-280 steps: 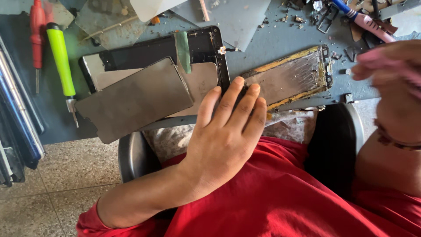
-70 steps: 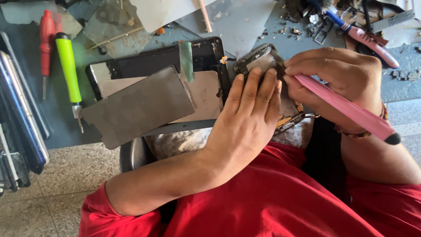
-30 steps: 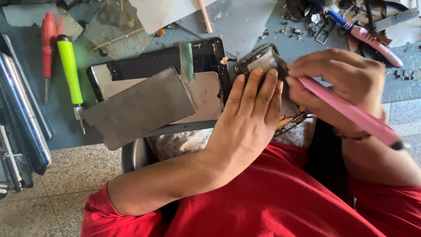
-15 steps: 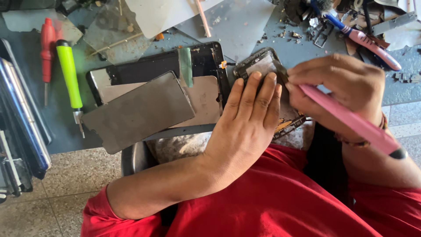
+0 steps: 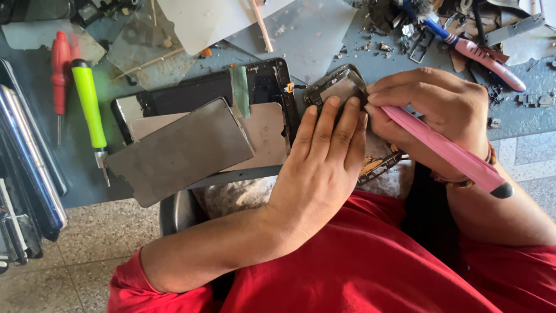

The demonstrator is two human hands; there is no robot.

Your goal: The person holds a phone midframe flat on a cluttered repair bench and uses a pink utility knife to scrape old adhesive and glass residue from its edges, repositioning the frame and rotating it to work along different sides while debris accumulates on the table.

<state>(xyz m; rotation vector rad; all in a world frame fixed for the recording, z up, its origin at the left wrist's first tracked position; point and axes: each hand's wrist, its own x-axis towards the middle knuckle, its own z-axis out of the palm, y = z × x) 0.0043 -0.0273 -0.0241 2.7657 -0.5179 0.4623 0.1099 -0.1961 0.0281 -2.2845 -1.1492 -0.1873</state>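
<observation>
Compared with half a second back, barely anything has shifted; the left hand point(image 5: 324, 156) still lies flat over the opened phone frame point(image 5: 339, 87), fingers straight and together, tips pressing its far end; the right hand point(image 5: 434, 116) is still curled shut around the pink tool point(image 5: 449, 152), whose black-capped butt pokes out to the near right; the tool's working end is hidden between the two hands, so I can't tell exactly where it touches. Way back at the oldest frame the frame lay flat and uncovered, the right hand off to the side; now it's tipped up at the near edge of the blue-grey workbench point(image 5: 324, 40), right of centre, sandwiched between both hands.

Textures: the phone frame is dark, scuffed metal with a dull grey plate showing; a bit of brownish circuit board peeks out under the left palm. Just left of it sits a black phone shell point(image 5: 202, 93) with a strip of green tape point(image 5: 240, 90); on it rests a matte grey rectangular plate point(image 5: 179, 152). Far left there's a lime-handled screwdriver point(image 5: 88, 104) beside a red one point(image 5: 59, 75), both smooth plastic; a pink-and-blue brush point(image 5: 463, 46) lies far right among metal scraps.
</observation>
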